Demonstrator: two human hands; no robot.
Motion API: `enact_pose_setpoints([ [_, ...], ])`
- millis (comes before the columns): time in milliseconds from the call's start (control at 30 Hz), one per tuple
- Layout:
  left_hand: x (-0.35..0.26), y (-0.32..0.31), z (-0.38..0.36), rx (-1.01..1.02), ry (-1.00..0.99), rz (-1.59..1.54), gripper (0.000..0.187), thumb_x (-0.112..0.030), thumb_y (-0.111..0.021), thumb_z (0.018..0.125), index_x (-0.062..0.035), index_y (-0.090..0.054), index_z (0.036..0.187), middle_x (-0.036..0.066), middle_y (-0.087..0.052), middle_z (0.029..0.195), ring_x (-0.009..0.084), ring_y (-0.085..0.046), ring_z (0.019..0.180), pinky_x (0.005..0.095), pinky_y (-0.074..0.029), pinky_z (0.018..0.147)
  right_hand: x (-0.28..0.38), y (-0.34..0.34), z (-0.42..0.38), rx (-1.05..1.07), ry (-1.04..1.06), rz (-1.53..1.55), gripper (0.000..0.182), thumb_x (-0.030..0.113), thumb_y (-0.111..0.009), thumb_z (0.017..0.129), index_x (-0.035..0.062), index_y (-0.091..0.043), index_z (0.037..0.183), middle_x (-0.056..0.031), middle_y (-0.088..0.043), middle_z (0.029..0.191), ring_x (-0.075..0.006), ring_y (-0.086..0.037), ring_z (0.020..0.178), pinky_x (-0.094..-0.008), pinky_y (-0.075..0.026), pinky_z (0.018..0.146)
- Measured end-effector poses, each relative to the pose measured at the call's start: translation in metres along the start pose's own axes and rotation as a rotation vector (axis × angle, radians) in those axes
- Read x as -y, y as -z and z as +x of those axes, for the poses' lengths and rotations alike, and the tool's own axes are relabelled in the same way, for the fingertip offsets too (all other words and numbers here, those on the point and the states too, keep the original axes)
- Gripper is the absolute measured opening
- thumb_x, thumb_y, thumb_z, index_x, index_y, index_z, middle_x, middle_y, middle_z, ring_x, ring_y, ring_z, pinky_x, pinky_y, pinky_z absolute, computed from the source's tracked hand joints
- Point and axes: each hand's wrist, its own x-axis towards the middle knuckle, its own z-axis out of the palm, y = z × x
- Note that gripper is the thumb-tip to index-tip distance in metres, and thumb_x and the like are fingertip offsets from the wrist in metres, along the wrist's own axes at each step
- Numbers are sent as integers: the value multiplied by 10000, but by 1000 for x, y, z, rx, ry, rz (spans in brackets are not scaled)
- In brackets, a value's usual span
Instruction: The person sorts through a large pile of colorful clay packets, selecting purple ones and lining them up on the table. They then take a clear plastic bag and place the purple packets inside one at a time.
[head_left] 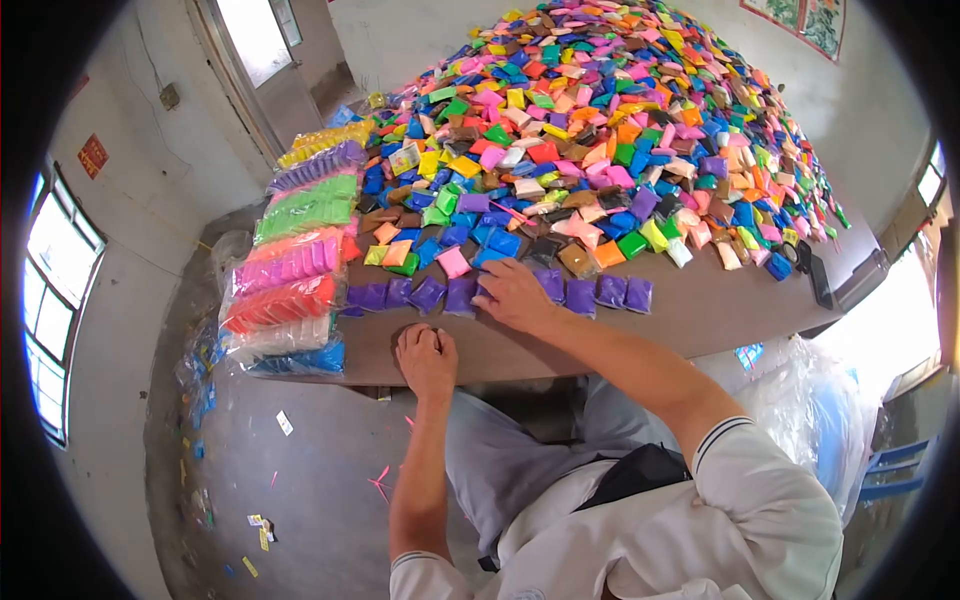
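A row of small purple packets lies along the near part of the table. My right hand is over the middle of this row, its bent fingertips pressed on a purple packet that it mostly covers. Close to the table's front edge rests my left hand, fingers curled under; whatever may be inside them is hidden. Just beyond my right hand are blue packets and a pink packet at the foot of a large heap.
A big heap of multicoloured packets covers the back of the table. At the left edge, clear bags of packets sorted by colour stand in a line. A black object lies at right. Scraps litter the floor.
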Motion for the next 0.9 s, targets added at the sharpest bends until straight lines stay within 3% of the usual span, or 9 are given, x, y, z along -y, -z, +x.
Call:
enact_pose_setpoints([
  [200,1,0,0,41,-2,15,153,-153,-649,812,-15,-617,755,121,-635,1031,333,-568,1036,463,-438,895,37,-29,43,-64,148,78,433,260,-733,770,65,-609,1136,-150,-555,1203,-330,-526,1139,-426,-458,948],
  [300,2,-2,-1,18,-2,7,145,-151,-650,807,-14,-623,766,120,-634,1032,332,-568,1036,463,-439,893,37,-50,37,37,191,3,430,254,-734,760,78,-611,1133,-149,-543,1228,-321,-514,1158,-426,-459,953],
  [433,0,0,-1,1,9,-12,156,-150,-653,805,-23,-597,733,116,-638,1026,327,-571,1030,460,-441,889,25,-64,39,15,209,47,377,247,-728,750,73,-649,1075,-129,-559,1208,-302,-514,1150,-413,-467,941],
  [533,-3,1,0,-26,11,-20,219,-141,-660,805,-35,-535,659,118,-648,1012,328,-575,1012,458,-440,887,19,-55,49,163,228,47,342,270,-715,748,63,-676,1018,-124,-583,1162,-296,-519,1139,-409,-471,928],
  [633,-2,2,-1,-17,27,-18,209,-144,-659,803,-32,-546,668,122,-649,1014,331,-576,1008,456,-443,884,34,-52,70,60,228,143,332,297,-702,747,56,-691,975,-128,-601,1097,-301,-533,1118,-412,-476,919],
  [733,-3,3,-1,-23,19,11,160,-145,-660,791,-31,-582,710,127,-647,1019,337,-578,1005,460,-450,878,56,-55,91,403,139,190,393,330,-666,816,33,-665,1073,-172,-582,1259,-335,-504,1230,-437,-432,1017],
  [800,-2,1,0,-43,-22,28,117,-146,-659,778,-31,-642,776,132,-644,1027,344,-580,1016,469,-458,876,62,-70,96,360,167,215,396,331,-670,818,35,-667,1081,-178,-572,1282,-349,-500,1241,-435,-425,1024],
  [900,-2,2,0,-46,-63,41,103,-126,-666,769,-37,-621,744,133,-648,1013,347,-584,1006,467,-463,849,70,-62,68,-7,132,192,398,331,-690,807,50,-665,1087,-168,-558,1309,-361,-496,1257,-457,-416,1029],
])
